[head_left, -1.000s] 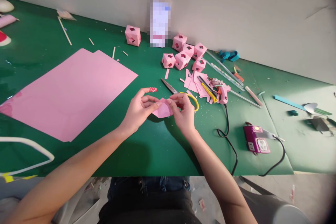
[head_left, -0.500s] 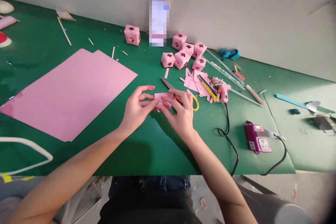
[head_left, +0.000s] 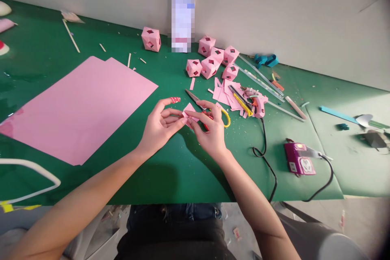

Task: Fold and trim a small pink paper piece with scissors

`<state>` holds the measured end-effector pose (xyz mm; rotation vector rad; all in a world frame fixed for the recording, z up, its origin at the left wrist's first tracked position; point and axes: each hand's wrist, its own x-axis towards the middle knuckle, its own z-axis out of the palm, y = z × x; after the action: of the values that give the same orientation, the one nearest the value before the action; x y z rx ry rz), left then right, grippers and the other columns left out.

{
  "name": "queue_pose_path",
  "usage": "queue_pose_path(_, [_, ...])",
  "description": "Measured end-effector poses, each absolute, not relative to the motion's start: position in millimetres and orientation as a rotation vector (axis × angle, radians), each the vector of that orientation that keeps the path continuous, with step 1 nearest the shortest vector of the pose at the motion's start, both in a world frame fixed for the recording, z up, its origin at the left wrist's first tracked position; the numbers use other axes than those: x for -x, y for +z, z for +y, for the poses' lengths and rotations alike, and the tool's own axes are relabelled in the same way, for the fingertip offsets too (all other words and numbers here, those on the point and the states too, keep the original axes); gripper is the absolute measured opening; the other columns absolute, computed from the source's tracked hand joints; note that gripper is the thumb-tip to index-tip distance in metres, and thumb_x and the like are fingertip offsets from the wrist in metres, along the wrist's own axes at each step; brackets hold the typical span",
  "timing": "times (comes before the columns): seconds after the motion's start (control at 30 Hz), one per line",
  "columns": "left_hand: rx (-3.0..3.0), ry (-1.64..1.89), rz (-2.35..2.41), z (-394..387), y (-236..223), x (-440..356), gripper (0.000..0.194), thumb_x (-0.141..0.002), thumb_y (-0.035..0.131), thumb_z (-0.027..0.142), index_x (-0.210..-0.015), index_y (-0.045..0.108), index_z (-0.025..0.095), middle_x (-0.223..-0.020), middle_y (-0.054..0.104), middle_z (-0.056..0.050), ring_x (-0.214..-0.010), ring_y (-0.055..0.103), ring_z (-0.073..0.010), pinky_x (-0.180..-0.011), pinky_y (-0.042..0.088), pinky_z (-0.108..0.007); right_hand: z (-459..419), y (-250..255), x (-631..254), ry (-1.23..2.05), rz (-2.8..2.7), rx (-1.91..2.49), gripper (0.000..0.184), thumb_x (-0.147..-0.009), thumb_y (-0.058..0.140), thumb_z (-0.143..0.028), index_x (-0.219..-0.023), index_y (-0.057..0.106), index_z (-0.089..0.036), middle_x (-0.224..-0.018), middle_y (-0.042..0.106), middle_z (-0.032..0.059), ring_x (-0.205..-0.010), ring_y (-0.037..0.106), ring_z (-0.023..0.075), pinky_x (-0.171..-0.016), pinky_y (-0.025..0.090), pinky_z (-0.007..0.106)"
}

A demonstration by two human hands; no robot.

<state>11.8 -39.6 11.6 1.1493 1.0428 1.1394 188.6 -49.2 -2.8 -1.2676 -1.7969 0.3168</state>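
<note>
We hold a small pink paper piece (head_left: 191,108) between both hands, just above the green table (head_left: 146,183) and near its middle. Our left hand (head_left: 159,126) pinches the piece's near left edge between thumb and fingers, the wrapped red fingertip lifted clear of it. Our right hand (head_left: 212,132) has its thumb and forefinger clamped on the other side, so the fingertips of both hands nearly meet. We cannot quite tell how the paper is folded, since our fingers cover much of it.

Scissors (head_left: 192,96) lie partly behind our right hand, blades pointing away from us and to the left. Farther back we see six pink paper boxes (head_left: 210,68) grouped together, and a seventh box (head_left: 151,40) left of a blurred screen (head_left: 182,22). To the right, a yellow cutter (head_left: 241,101) rests on pink scraps (head_left: 222,93), beside a pink glue gun (head_left: 260,105) with a black cord. Large pink sheets (head_left: 82,109) overlap to our left.
</note>
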Motion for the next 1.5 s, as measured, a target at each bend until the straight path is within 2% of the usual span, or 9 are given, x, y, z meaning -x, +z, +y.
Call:
queue_pose_path(0.23, [-1.268,1.127,1.103,-41.7,11.0,-9.8,0.060,-0.079,0.086,0.035,-0.129,0.054,0.023,-0.095,0.076,-0.001,-0.078,0.079,-0.0178,-0.078,0.068,-0.032,-48.2,-4.3,-189.4,0.354,-1.821,1.226,0.020,-0.098,0.071,-0.025,-0.109,0.081,-0.038,-0.132,0.065,0.0065,-0.124,0.064,0.0277,-0.094,0.060,0.047])
queue_pose_path(0.4, [-1.330,1.148,1.161,-41.8,9.9,-8.9,0.052,-0.086,0.080,0.034,-0.130,0.056,0.022,-0.095,0.078,-0.002,-0.078,0.079,-0.0176,-0.075,0.068,-0.029,-47.8,-3.1,-188.2,0.320,-1.804,1.265,0.014,-0.096,0.075,-0.029,-0.108,0.081,-0.034,-0.131,0.067,0.0079,-0.118,0.065,0.0277,-0.093,0.060,0.047])
queue_pose_path(0.57, [-1.446,1.223,1.161,-42.8,8.6,-8.5,0.048,-0.089,0.080,0.036,-0.128,0.057,0.021,-0.094,0.079,-0.002,-0.089,0.080,-0.0182,-0.086,0.067,-0.031,-48.0,-1.1,-188.9,0.303,-1.770,1.281,0.007,-0.095,0.076,-0.029,-0.100,0.081,-0.031,-0.131,0.065,0.0090,-0.119,0.065,0.0281,-0.092,0.060,0.047])
queue_pose_path(0.77, [-1.664,1.283,1.080,-38.9,7.2,-2.4,0.054,-0.088,0.082,0.032,-0.135,0.056,0.024,-0.121,0.075,-0.006,-0.108,0.076,-0.0201,-0.088,0.066,-0.033,-48.9,-0.4,-191.3,0.379,-1.738,1.235,0.006,-0.093,0.077,-0.027,-0.095,0.082,-0.029,-0.129,0.066,0.0082,-0.122,0.066,0.0274,-0.093,0.061,0.046])
queue_pose_path(0.9, [-1.708,1.227,1.121,-38.8,10.0,0.4,0.049,-0.091,0.079,0.032,-0.134,0.058,0.023,-0.099,0.079,-0.002,-0.093,0.078,-0.0194,-0.089,0.065,-0.035,-49.8,-0.4,-190.9,0.463,-1.722,1.239,0.009,-0.092,0.079,-0.024,-0.093,0.083,-0.032,-0.131,0.067,0.0057,-0.123,0.067,0.0266,-0.097,0.060,0.047])
queue_pose_path(1.03, [-1.712,1.266,1.122,-39.6,10.0,0.7,0.045,-0.090,0.079,0.032,-0.129,0.058,0.024,-0.091,0.078,0.000,-0.084,0.078,-0.0180,-0.085,0.065,-0.035,-50.2,1.7,-190.5,0.576,-1.678,1.217,0.005,-0.092,0.079,-0.026,-0.093,0.082,-0.030,-0.126,0.070,0.0050,-0.113,0.072,0.0229,-0.094,0.062,0.043])
queue_pose_path(1.2, [-1.544,1.276,1.173,-38.6,12.7,0.5,0.049,-0.085,0.084,0.037,-0.124,0.059,0.023,-0.086,0.075,0.001,-0.085,0.079,-0.0203,-0.084,0.066,-0.036,-50.6,6.3,-191.4,0.621,-1.675,1.238,0.006,-0.091,0.082,-0.033,-0.095,0.081,-0.029,-0.120,0.074,0.0042,-0.112,0.072,0.0228,-0.099,0.061,0.044])
queue_pose_path(1.37, [-1.475,1.240,1.084,-37.3,15.4,0.5,0.059,-0.083,0.086,0.038,-0.131,0.056,0.024,-0.094,0.078,-0.001,-0.094,0.080,-0.0216,-0.090,0.066,-0.037,-51.5,7.0,-192.0,0.608,-1.687,1.210,0.003,-0.092,0.081,-0.031,-0.093,0.080,-0.028,-0.120,0.073,0.0041,-0.109,0.072,0.0217,-0.100,0.060,0.043])
queue_pose_path(1.5, [-1.406,1.212,1.151,-37.3,19.3,0.7,0.062,-0.080,0.089,0.044,-0.128,0.056,0.024,-0.088,0.077,0.000,-0.091,0.080,-0.0229,-0.088,0.067,-0.038,-52.1,8.9,-192.2,0.577,-1.707,1.179,0.016,-0.089,0.083,-0.034,-0.103,0.077,-0.028,-0.119,0.074,0.0048,-0.116,0.071,0.0239,-0.105,0.058,0.045])
